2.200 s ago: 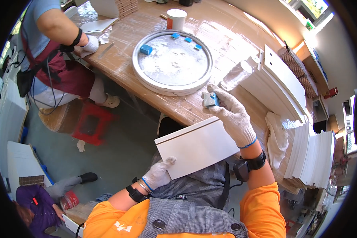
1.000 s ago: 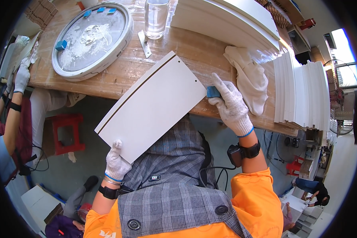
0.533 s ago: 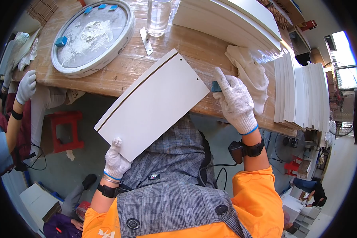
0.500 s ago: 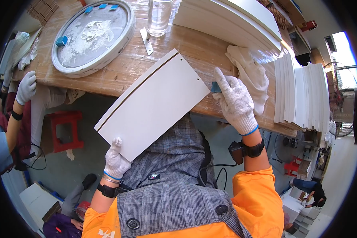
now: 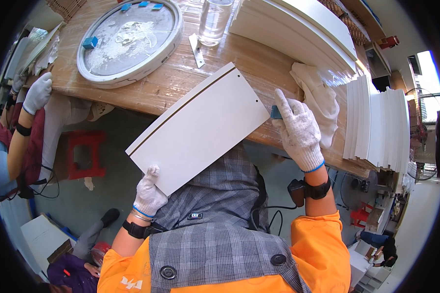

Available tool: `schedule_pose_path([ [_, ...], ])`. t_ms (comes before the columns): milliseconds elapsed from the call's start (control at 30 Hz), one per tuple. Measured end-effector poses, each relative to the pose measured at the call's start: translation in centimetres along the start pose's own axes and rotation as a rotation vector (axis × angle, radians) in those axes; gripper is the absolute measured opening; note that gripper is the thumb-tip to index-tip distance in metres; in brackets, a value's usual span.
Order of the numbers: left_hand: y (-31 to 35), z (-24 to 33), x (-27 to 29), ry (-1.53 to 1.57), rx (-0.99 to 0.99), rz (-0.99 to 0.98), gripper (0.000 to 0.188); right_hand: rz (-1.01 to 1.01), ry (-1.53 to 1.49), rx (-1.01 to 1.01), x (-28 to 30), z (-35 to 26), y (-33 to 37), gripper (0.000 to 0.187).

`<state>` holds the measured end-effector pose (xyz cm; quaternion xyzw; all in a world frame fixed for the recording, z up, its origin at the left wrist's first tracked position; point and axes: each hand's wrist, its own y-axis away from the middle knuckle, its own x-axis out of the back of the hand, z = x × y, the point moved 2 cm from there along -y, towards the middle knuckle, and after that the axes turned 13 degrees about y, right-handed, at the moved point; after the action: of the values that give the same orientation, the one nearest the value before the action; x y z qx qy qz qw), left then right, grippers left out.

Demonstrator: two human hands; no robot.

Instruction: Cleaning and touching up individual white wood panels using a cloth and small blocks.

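A white panel [image 5: 200,132] with a dark groove along its long edge and two small holes at its far end lies tilted from my lap up over the table edge. My left hand [image 5: 150,194], in a white knit glove, grips its near corner with the thumb on top. Beside the panel's far right end, my gloved right hand [image 5: 300,129] pinches a small blue sponge block [image 5: 275,112], index finger stretched forward. The block is close to the panel's end edge; whether they touch I cannot tell.
On the table [image 5: 259,73] are a round tray [image 5: 176,41] with white paste and blue blocks, a metal scraper blade [image 5: 197,51], a glass of water [image 5: 214,24], a cloth [image 5: 318,97] and stacked white panels [image 5: 376,122]. A co-worker's gloved hand [image 5: 37,93] is at far left, near a red stool [image 5: 85,154].
The whole scene has shifted a little to the right in the view. Both my hands keep their holds, and the panel lies much as before. The co-worker's gloved hand has risen slightly.
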<state>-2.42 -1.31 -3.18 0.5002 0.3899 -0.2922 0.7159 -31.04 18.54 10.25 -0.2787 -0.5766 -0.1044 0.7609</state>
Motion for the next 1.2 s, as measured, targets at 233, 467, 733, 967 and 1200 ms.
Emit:
schedule_pose_path([
  [233, 0.1, -0.2, -0.5, 0.015, 0.000, 0.063, 0.043, 0.043, -0.127, -0.091, -0.6, 1.0, 0.0, 0.070],
  [467, 0.0, 0.0, 0.3, 0.052, 0.100, 0.019, 0.051, 0.089, -0.368, -0.229, 1.3, 0.4, -2.6, 0.054],
  [733, 0.2, 0.0, -0.6, 0.023, 0.095, 0.041, 0.037, 0.015, -0.390, 0.051, -0.3, 0.4, -8.9, 0.047],
  [967, 0.2, 0.1, 0.6, 0.103, 0.129, 0.069, 0.049, -0.085, -0.167, 0.221, -0.4, -1.5, -11.0, 0.046],
  [1200, 0.1, 0.1, 0.0, 0.131, 0.153, 0.028, 0.048, -0.047, -0.272, 0.258, -0.9, -0.5, -11.1, 0.044],
])
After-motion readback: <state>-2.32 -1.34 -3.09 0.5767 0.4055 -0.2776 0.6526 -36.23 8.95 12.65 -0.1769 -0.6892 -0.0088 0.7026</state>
